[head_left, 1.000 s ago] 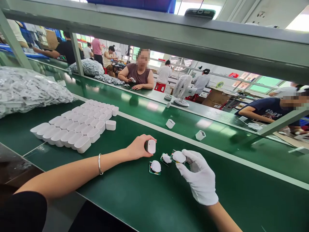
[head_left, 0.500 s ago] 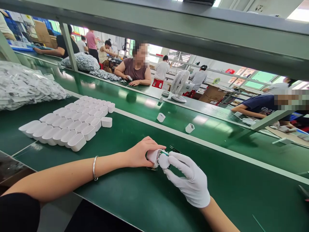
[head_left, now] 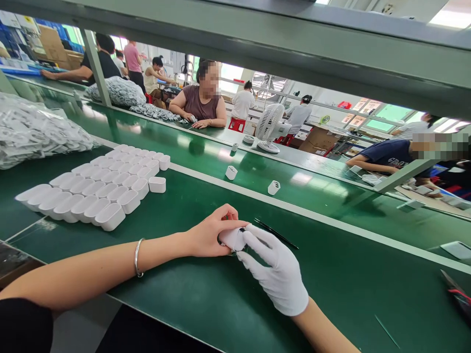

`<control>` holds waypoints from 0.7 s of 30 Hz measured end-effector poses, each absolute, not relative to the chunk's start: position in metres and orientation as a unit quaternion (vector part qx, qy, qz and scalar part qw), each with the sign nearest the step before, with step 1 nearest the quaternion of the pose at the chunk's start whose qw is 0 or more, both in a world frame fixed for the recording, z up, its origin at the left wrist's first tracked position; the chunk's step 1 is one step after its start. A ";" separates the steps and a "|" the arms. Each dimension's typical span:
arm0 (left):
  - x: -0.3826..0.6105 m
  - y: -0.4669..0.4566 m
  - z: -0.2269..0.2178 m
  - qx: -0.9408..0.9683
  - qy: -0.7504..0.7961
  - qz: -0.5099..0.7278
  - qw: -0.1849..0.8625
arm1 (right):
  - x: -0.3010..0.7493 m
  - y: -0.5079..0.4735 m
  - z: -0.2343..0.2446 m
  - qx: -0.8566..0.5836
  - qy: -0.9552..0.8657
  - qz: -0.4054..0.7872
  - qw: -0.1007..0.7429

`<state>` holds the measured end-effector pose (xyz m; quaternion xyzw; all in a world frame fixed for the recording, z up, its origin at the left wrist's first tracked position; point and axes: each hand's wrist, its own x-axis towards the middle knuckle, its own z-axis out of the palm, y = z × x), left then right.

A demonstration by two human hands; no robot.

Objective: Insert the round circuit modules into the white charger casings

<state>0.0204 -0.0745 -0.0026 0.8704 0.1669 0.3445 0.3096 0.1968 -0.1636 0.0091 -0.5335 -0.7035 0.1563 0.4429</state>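
Observation:
My bare left hand (head_left: pixel 209 234) is closed around a small white plastic case (head_left: pixel 232 239) just above the green bench top (head_left: pixel 228 299). My right hand (head_left: pixel 277 269), in a white glove, meets it from the right, with its fingers pressed against the end of the same case. The small board part seen earlier is hidden between the two hands. A silver bangle (head_left: pixel 137 257) circles my left wrist. A thin black tool (head_left: pixel 275 233) lies on the bench just beyond the hands.
Rows of empty white cases (head_left: pixel 91 189) stand at the left, with a bag of white parts (head_left: pixel 37 132) behind them. Two white cases (head_left: pixel 231 172) ride the conveyor belt beyond. A fan (head_left: pixel 270 127) and several seated people are across the line. A dark tool (head_left: pixel 458 294) lies at the right edge.
The hands came together: the right hand brought a white-topped board part to the case in the left hand, and both now press on it. The view shifted right, so bench items slid left.

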 end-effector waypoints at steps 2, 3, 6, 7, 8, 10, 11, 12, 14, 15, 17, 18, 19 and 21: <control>0.021 -0.076 -0.002 0.867 0.156 0.357 0.310 | 0.194 -0.164 0.016 -0.536 -0.661 0.223 0.476; 0.021 -0.078 -0.002 0.868 0.150 0.359 0.309 | 0.193 -0.164 0.020 -0.538 -0.632 0.276 0.485; 0.023 -0.083 0.000 0.883 0.142 0.351 0.278 | 0.189 -0.163 0.029 -0.523 -0.582 0.434 0.447; 0.023 -0.085 0.001 0.888 0.143 0.351 0.261 | 0.188 -0.163 0.030 -0.514 -0.581 0.464 0.427; 0.024 -0.087 0.001 0.892 0.142 0.352 0.247 | 0.187 -0.163 0.031 -0.509 -0.581 0.481 0.414; 0.026 -0.091 0.001 0.895 0.127 0.357 0.236 | 0.183 -0.165 0.033 -0.525 -0.565 0.487 0.410; 0.026 -0.092 0.001 0.893 0.114 0.363 0.239 | 0.181 -0.167 0.034 -0.541 -0.553 0.478 0.416; 0.027 -0.093 0.000 0.891 0.099 0.369 0.246 | 0.180 -0.169 0.035 -0.556 -0.543 0.468 0.420; 0.027 -0.094 0.000 0.885 0.074 0.381 0.258 | 0.179 -0.171 0.039 -0.575 -0.541 0.457 0.409; 0.028 -0.094 0.000 0.882 0.071 0.383 0.264 | 0.180 -0.171 0.041 -0.575 -0.551 0.460 0.393; 0.028 -0.092 0.000 0.877 0.082 0.378 0.284 | 0.187 -0.169 0.043 -0.563 -0.579 0.465 0.362; 0.028 -0.091 0.000 0.873 0.097 0.375 0.296 | 0.193 -0.166 0.042 -0.563 -0.594 0.450 0.357; 0.028 -0.088 0.000 0.866 0.122 0.373 0.310 | 0.201 -0.162 0.041 -0.574 -0.609 0.412 0.360; 0.026 -0.080 -0.002 0.841 0.203 0.371 0.338 | 0.221 -0.153 0.033 -0.625 -0.632 0.267 0.371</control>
